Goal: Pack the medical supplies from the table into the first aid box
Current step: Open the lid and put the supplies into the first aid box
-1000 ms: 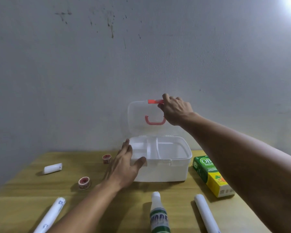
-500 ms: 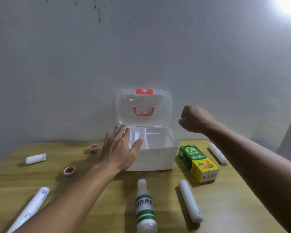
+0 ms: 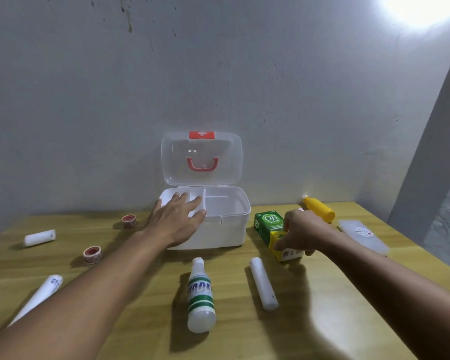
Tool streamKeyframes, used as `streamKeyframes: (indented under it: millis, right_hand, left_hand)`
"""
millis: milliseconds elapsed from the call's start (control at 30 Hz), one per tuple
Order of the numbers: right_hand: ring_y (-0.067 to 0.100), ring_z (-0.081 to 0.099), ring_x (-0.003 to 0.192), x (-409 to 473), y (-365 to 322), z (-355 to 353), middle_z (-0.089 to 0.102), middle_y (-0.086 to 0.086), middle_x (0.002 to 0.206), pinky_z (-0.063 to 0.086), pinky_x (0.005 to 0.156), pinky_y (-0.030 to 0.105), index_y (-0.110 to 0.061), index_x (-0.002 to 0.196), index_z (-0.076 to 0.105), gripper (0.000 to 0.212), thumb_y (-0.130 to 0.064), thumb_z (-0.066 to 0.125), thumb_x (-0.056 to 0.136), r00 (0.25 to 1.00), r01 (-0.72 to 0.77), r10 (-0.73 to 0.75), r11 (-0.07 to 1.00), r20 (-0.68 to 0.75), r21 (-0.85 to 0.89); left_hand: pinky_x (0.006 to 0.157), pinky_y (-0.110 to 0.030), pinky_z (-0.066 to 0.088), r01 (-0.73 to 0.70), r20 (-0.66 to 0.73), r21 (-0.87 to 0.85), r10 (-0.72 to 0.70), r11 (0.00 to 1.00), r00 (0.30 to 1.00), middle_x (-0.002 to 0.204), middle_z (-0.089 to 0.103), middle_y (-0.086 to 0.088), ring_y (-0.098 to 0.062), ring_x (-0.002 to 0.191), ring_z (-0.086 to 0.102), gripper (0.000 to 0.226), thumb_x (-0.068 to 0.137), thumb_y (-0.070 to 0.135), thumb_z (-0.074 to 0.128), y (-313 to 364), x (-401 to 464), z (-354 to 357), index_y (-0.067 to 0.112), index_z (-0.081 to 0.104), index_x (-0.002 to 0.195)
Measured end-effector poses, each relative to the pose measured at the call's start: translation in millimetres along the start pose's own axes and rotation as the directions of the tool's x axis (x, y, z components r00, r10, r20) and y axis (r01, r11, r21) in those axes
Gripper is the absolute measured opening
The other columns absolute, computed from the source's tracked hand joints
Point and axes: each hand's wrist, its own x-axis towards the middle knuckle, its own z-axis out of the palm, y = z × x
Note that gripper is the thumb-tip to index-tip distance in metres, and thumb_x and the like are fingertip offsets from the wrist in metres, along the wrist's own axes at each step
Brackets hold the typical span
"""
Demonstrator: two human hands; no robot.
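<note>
I kept my left hand (image 3: 178,221) flat and open on the front left corner of the first aid box (image 3: 220,216), holding nothing, with the fingers reaching over the rim; I judged this was to keep the light box from sliding on the table (image 3: 322,320) while I packed. The clear lid (image 3: 202,158) stood upright against the wall, so both compartments were free, and I saw nothing in them. My right hand (image 3: 300,233) was curled around the near end of the green and yellow carton (image 3: 269,226), which lay just beside the box on its right. Whether the carton was already lifted from the table I could not tell. It was the nearest thing to the box, so I think it was a sensible first choice.
</note>
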Motion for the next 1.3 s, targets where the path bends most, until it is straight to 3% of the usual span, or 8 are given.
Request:
streamKeyframes:
  millis: [367,467,600,733,867,1000,1133,1300]
  right_hand:
    - [0.025,0.063,0.084,-4,4,-1,0.069,0.009,0.093,0.059,0.072,0.038,-0.012,0.1,0.068,0.042,-0.038,0.075,0.068,0.976,0.013,-0.016,1.0,-0.216,-0.016]
    - [0.032,0.066,0.083,-5,-5,-29,0.069,0.014,0.094,0.059,0.073,0.044,-0.011,0.102,0.066,0.038,-0.034,0.071,0.072,0.936,0.075,-0.055,0.996,-0.348,0.043]
    - [0.03,0.063,0.078,-1,-34,-61,0.067,0.011,0.09,0.058,0.07,0.04,-0.012,0.102,0.066,0.038,-0.037,0.071,0.074,0.843,0.237,-0.239,0.969,-0.481,-0.066]
    - [0.021,0.058,0.065,16,-66,-73,0.066,0.007,0.083,0.049,0.055,0.028,-0.011,0.09,0.066,0.024,-0.027,0.068,0.072,0.833,0.281,-0.356,0.932,-0.424,-0.231]
    - [0.016,0.058,0.065,37,-95,-62,0.067,0.006,0.085,0.044,0.046,0.022,-0.011,0.094,0.069,0.022,-0.021,0.068,0.075,0.876,0.375,-0.43,0.892,-0.218,-0.251]
    - [0.024,0.066,0.085,60,-114,-38,0.07,0.008,0.097,0.059,0.071,0.031,-0.009,0.102,0.072,0.029,-0.017,0.071,0.074,0.882,0.445,-0.466,0.872,-0.068,-0.203]
    - [0.023,0.062,0.087,80,-119,-14,0.069,0.006,0.101,0.054,0.068,0.03,-0.013,0.108,0.07,0.038,-0.015,0.073,0.07,0.88,0.471,-0.475,0.865,0.018,-0.17]
    - [0.025,0.063,0.1,99,-120,10,0.068,0.007,0.114,0.054,0.086,0.032,-0.016,0.11,0.071,0.033,-0.012,0.073,0.077,0.884,0.467,-0.464,0.879,0.059,-0.098]
  left_hand:
    - [0.119,-0.051,0.007,0.055,-0.098,0.009,-0.054,0.998,0.994,0.161,0.019,-0.007,-0.022,0.149,0.01,0.056,0.099,0.043,0.021,-3,7,0,0.017,0.031,0.148]
    - [0.118,-0.049,0.015,0.074,-0.112,-0.004,-0.074,0.997,0.991,0.156,0.029,-0.008,-0.023,0.147,0.017,0.057,0.098,0.041,0.024,-10,12,-3,0.008,0.038,0.142]
    - [0.121,-0.045,0.011,0.121,-0.071,-0.007,-0.121,0.993,0.99,0.16,0.019,-0.01,-0.026,0.15,0.009,0.062,0.098,0.041,0.025,-17,15,-3,0.005,0.027,0.148]
    - [0.121,-0.041,0.009,0.155,0.008,-0.064,-0.155,0.986,0.988,0.162,0.006,-0.012,-0.024,0.151,0.0,0.069,0.098,0.047,0.021,-17,11,3,0.004,0.016,0.151]
    - [0.121,-0.041,0.01,0.142,-0.011,-0.056,-0.143,0.988,0.99,0.162,0.004,-0.012,-0.023,0.151,-0.002,0.073,0.096,0.053,0.019,-19,11,6,0.005,0.016,0.151]
    - [0.12,-0.043,0.009,0.123,0.005,-0.016,-0.123,0.992,0.992,0.163,0.006,-0.01,-0.024,0.15,-0.005,0.069,0.097,0.054,0.019,-18,11,5,0.011,0.022,0.151]
    - [0.119,-0.044,0.009,0.128,0.016,-0.041,-0.127,0.991,0.992,0.163,0.009,-0.007,-0.023,0.15,-0.006,0.063,0.097,0.05,0.019,-16,9,3,0.016,0.028,0.15]
    - [0.12,-0.043,0.009,0.117,0.007,-0.027,-0.117,0.993,0.993,0.162,0.013,-0.006,-0.025,0.15,-0.003,0.062,0.098,0.049,0.019,-17,10,5,0.016,0.028,0.15]
